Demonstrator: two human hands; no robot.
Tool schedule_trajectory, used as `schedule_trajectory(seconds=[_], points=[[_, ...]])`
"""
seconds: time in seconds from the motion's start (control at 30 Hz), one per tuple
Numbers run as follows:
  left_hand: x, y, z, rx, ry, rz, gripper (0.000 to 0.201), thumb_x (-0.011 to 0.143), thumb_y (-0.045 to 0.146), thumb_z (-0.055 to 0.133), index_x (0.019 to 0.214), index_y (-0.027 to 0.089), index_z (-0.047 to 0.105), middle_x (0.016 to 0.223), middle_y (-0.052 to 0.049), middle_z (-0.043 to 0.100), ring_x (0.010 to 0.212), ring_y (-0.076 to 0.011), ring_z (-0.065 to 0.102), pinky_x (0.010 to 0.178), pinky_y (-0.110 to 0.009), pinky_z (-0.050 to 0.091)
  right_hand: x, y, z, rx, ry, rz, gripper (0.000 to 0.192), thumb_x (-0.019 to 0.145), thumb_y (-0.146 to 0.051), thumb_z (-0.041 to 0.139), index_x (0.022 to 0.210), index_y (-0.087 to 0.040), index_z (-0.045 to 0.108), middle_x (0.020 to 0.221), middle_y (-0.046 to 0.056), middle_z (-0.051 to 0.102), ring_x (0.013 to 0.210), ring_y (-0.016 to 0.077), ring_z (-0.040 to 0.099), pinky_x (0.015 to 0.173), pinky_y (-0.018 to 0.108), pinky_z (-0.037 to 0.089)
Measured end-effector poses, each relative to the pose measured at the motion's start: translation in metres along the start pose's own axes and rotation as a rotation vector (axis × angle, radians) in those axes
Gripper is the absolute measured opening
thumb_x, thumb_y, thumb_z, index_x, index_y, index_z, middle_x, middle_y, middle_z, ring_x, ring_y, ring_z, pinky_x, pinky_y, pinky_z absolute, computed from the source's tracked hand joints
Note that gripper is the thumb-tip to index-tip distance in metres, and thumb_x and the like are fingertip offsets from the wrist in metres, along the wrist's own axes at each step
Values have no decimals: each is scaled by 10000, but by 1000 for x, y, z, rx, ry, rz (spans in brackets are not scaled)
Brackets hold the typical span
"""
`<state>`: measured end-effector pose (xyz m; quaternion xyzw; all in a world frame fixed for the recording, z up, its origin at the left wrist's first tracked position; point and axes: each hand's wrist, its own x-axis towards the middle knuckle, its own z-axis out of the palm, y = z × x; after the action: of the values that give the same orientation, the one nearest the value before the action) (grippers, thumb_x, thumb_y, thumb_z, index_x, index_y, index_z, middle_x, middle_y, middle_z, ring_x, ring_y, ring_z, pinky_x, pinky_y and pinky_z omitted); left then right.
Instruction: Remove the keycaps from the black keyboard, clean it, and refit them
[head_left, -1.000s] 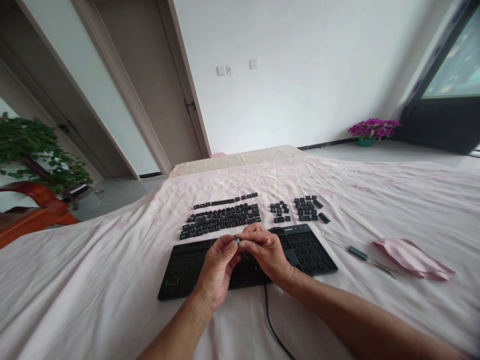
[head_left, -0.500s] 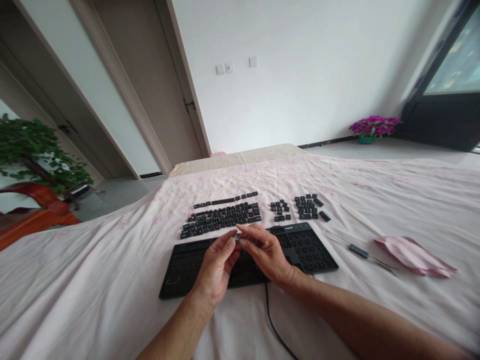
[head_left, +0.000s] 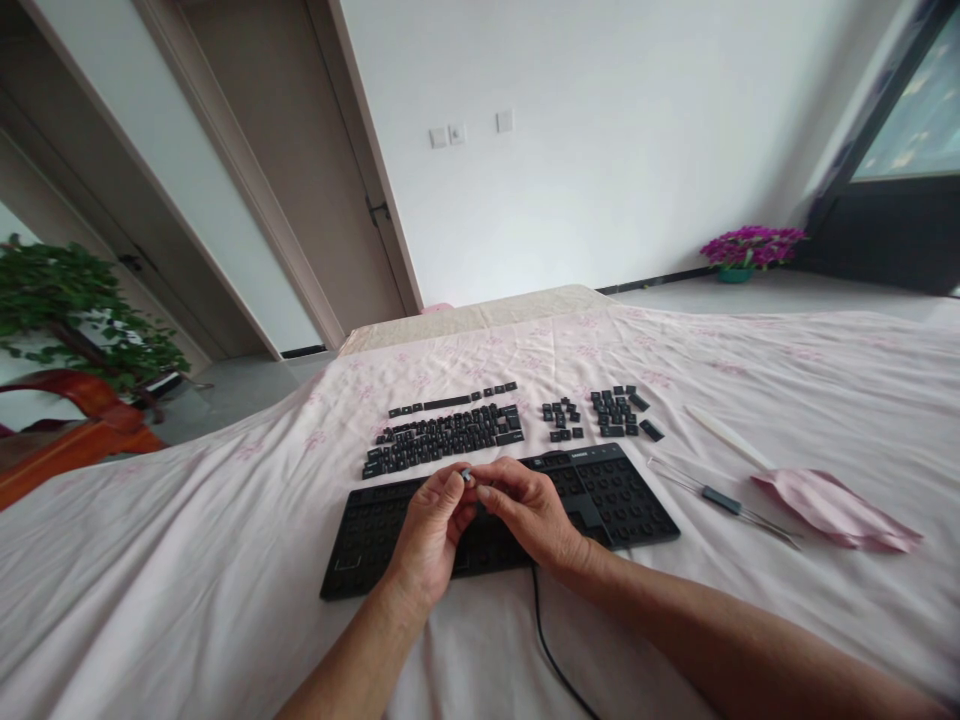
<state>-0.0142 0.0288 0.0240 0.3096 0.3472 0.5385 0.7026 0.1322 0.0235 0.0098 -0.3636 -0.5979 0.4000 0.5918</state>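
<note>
A small dark keycap (head_left: 467,475) with a greyish shine is pinched between the thumb and fingers of my left hand (head_left: 426,535). My right hand (head_left: 531,512) is closed against its right side, with bent index finger and thumb at the cap's edge. Both hands are over the black keyboard (head_left: 631,500), whose key positions stand bare of caps; its middle is partly hidden by my hands. Just behind it lie black keycaps (head_left: 442,435) in rows, with a long space bar cap (head_left: 447,403) in the farthest row.
Smaller keycap groups (head_left: 615,413) lie behind the keyboard's right end. To the right are a wire keycap puller (head_left: 721,499), a white stick (head_left: 724,435) and a pink cloth (head_left: 836,508). The keyboard's cable (head_left: 546,640) runs toward me across the patterned sheet (head_left: 247,540).
My fingers have shifted slightly, and the keycap is turned so more of its grey surface shows. Both hands stay together over the keyboard. The view has moved a little.
</note>
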Motion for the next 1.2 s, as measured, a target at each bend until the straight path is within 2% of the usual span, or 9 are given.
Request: schedule_trajectory(seconds=[0.3,0.57,0.87,1.2], points=[[0,1,-1,6,-22,9,303,649,325,832,895,179,733,836,-12,717,696,-79,641,607,-153,493,-2,2,0,17,-5,-3,244,839,-361,664,1040,-237,727,875,32,679,820,162,626,765,302,515],[1,3,-1,25,-85,6,241,708,295,794,919,192,737,888,-17,726,727,-74,646,647,-151,495,-1,-2,1,48,21,25,230,813,-341,693,1011,-230,733,836,26,671,775,155,620,732,290,509],[2,5,-4,43,-182,17,198,738,250,773,917,191,713,849,3,706,737,-68,632,674,-156,497,-2,-10,3,81,46,35,232,774,-323,730,978,-213,747,789,22,650,706,134,578,651,251,469],[1,6,-2,29,-165,9,226,681,226,814,875,189,703,823,12,706,710,-65,630,662,-157,495,-1,-11,2,62,40,36,220,766,-298,731,965,-206,747,768,15,627,655,117,538,618,243,450]])
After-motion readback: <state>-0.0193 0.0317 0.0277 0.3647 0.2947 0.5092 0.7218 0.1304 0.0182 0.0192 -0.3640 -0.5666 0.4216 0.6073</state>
